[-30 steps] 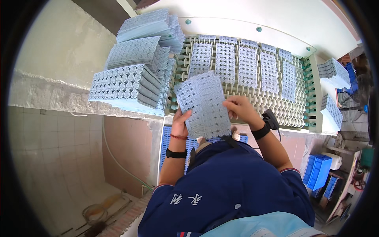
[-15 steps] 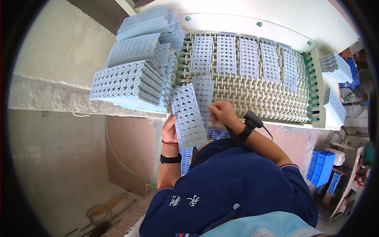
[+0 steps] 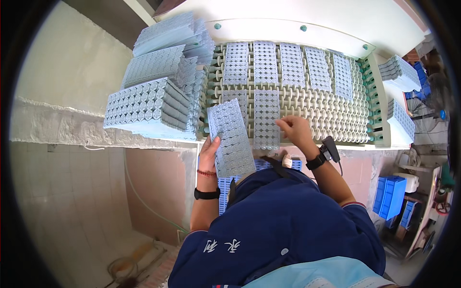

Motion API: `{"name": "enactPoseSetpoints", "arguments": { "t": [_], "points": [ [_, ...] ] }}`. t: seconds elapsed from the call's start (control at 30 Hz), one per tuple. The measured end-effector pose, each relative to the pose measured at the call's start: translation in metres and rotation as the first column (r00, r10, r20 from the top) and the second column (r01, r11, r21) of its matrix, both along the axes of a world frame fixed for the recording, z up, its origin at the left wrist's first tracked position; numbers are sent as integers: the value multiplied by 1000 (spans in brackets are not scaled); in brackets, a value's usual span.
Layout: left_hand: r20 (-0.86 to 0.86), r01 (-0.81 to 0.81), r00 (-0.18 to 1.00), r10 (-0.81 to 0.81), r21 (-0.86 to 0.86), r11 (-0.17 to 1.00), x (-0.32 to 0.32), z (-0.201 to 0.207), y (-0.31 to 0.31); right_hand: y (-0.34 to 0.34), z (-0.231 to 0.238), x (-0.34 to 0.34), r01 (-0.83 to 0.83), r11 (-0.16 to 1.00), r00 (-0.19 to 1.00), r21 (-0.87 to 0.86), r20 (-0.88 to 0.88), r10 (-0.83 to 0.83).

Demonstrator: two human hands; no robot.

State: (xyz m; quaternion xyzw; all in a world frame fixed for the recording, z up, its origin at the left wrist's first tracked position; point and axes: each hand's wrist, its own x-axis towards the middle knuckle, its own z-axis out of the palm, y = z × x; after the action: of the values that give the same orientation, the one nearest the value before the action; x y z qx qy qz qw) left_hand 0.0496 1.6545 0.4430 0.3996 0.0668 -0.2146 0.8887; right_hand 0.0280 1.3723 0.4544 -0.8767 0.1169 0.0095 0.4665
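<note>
My left hand grips the left side of a tilted, pale blue-grey panel of joined round discs, held in front of the roller bed; whether it is one panel or a thin stack I cannot tell. My right hand pinches the right edge of a similar panel, which lies along the near side of the rollers. Partly hidden behind the left-hand panel is another panel on the rollers. Farther back, several more panels lie side by side in a row.
Tall stacks of panels stand left of the roller conveyor. More stacks sit at its right end. A white machine housing closes off the back. Blue crates stand at lower right; a blue slatted surface shows below.
My right hand has moved right, and a panel now lies beside the partly hidden one on the near rollers. The left hand keeps its hold, the panel tilting slightly. The whole view has shifted a little.
</note>
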Motion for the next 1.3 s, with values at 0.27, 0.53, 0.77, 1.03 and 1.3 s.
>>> {"name": "enactPoseSetpoints", "arguments": {
  "t": [0.27, 0.53, 0.77, 1.03, 1.3],
  "points": [
    [78, 111, 990, -121, 119, 987, 15, -5, -48, 13, 1, -13, -46, 800, 991, 599, -75, 114],
    [19, 75, 997, -78, 137, 988, 14, -13, -36, -96, -14, -33, 323, 932, 941, 164, -166, -296],
    [22, 60, 998, -63, 105, 993, 13, -7, -39, -182, -11, -68, 455, 864, 873, -215, -81, -480],
    [1, 68, 998, -68, 106, 992, 12, -8, -43, -266, -22, -108, 548, 718, 807, -429, 47, -588],
    [14, 98, 995, -99, 68, 993, 14, -8, -54, -115, -3, -54, 231, 871, 882, -434, 471, 1]
  ]
}}
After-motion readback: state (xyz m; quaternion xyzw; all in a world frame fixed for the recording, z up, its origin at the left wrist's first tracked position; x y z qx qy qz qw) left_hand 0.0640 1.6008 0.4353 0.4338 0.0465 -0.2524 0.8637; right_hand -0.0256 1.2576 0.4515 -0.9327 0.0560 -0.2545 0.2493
